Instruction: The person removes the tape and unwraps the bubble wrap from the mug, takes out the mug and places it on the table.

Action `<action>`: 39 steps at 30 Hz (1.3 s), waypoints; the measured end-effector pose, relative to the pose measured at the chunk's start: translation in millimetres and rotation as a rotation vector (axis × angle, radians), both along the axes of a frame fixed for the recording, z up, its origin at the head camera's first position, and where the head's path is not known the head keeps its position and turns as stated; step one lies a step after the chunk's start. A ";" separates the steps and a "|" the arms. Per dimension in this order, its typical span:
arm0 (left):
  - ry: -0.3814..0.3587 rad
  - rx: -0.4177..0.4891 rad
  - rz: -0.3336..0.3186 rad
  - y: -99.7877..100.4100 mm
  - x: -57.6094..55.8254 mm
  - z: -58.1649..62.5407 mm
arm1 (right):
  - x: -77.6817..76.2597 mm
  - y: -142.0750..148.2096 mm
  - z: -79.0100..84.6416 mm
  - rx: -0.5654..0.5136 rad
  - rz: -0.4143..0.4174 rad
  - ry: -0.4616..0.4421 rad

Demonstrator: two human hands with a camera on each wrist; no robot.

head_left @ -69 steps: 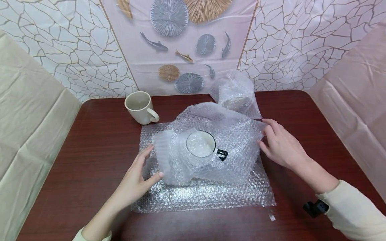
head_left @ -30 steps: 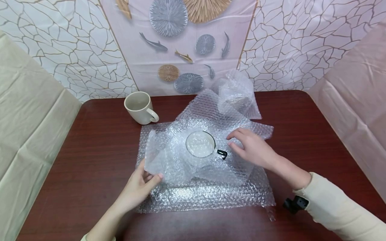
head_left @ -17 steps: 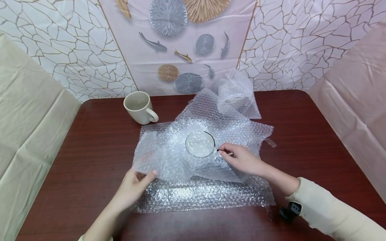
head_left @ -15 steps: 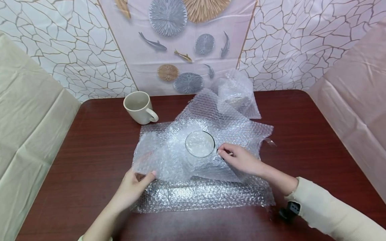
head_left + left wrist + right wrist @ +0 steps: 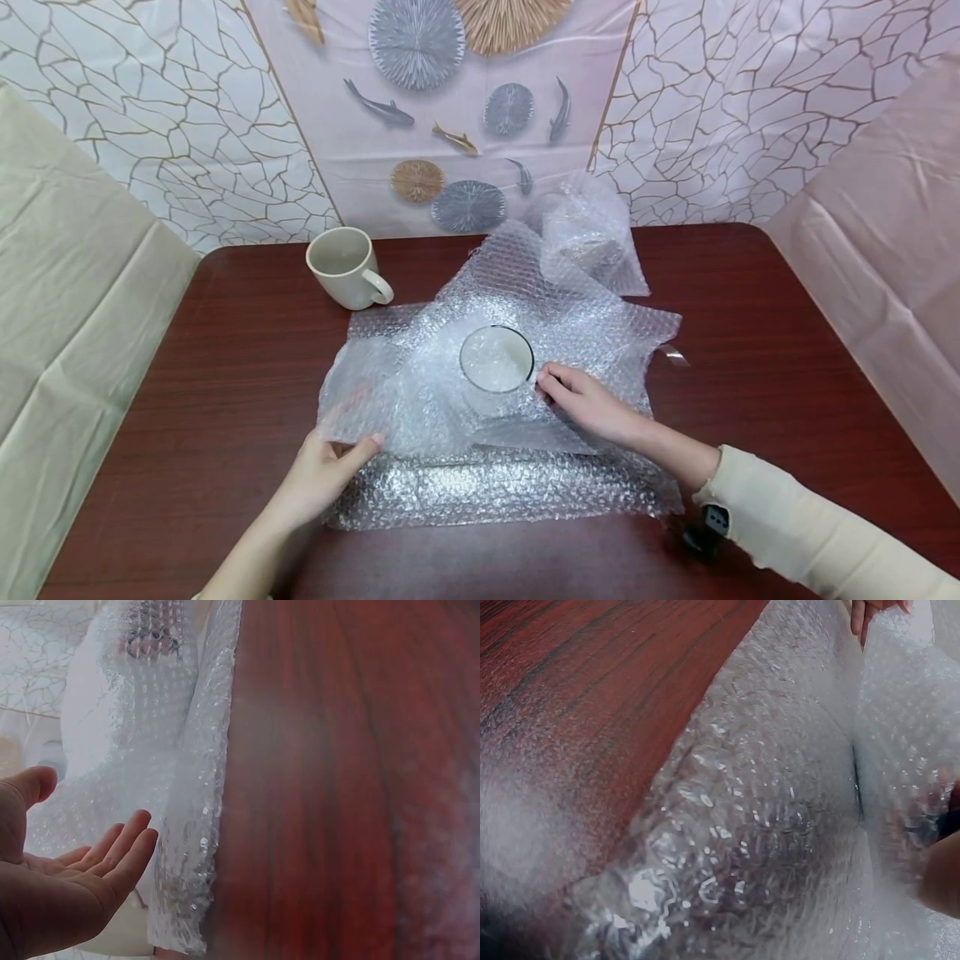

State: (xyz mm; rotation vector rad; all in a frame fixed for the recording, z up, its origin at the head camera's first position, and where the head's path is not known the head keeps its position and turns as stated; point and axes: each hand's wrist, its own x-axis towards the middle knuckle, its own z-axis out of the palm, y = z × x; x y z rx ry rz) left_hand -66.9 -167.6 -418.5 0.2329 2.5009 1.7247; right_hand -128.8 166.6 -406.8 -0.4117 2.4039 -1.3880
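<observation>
A white mug with a dark rim (image 5: 497, 358) stands upright amid crumpled bubble wrap (image 5: 495, 279); some wrap seems to lie inside it. My right hand (image 5: 592, 408) pinches its black handle, which the fingers mostly cover; the right wrist view shows a bit of dark handle (image 5: 949, 823) at the right edge. My left hand (image 5: 318, 471) lies at the wrap's left flap, fingers straight beneath the film, thumb near its front edge. In the left wrist view the left hand (image 5: 82, 885) is spread, thumb apart from fingers, beside the wrap (image 5: 124, 712).
A larger bubble wrap sheet (image 5: 495, 492) lies underneath on the dark red table (image 5: 757, 358). A beige mug (image 5: 345, 267) stands at the back left. A bubble-wrapped bundle (image 5: 588, 237) sits at the back right. A clear strip (image 5: 673, 355) sticks out at the sheet's right.
My right hand has left the wrap's right corner and come to grip the mug's handle. The left hand has moved a little left and nearer, the left flap spreading leftward over its fingers.
</observation>
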 end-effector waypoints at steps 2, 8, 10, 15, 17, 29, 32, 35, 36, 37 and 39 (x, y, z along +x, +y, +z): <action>-0.014 -0.010 0.007 -1.4 0.7 -1.2 | -0.2 -0.4 -1.4 -0.048 0.005 -0.026; -0.066 -0.031 0.019 -5.5 2.2 -3.7 | 0.0 -0.8 -3.5 -0.137 0.014 -0.079; -0.067 -0.042 0.018 -6.6 2.7 -4.2 | 0.4 -1.1 -2.5 -0.145 0.014 -0.088; -0.026 -0.068 0.013 -8.3 2.8 -3.8 | 1.3 -1.7 1.7 -0.152 0.007 -0.106; -0.005 -0.081 0.012 -9.5 1.9 -3.3 | 1.4 -1.5 3.1 -0.150 0.005 -0.102; -0.027 -0.056 0.014 -19.3 -13.3 3.9 | -4.6 -5.4 32.5 -0.227 -0.075 -0.114; -0.086 0.001 0.022 -21.3 -19.0 2.7 | -9.3 -9.0 41.0 -0.223 -0.102 -0.098; -0.091 0.028 0.026 -24.3 -24.1 -0.8 | -13.2 -13.9 49.4 -0.231 -0.121 -0.093; -0.088 0.035 0.026 -25.2 -25.7 -2.3 | -14.2 -15.7 52.0 -0.238 -0.126 -0.096; -0.084 0.039 0.027 -26.1 -27.2 -3.4 | -14.9 -17.4 54.3 -0.246 -0.132 -0.098; -0.074 0.035 0.028 -27.0 -29.6 -4.9 | -16.4 -20.0 58.8 -0.240 -0.141 -0.101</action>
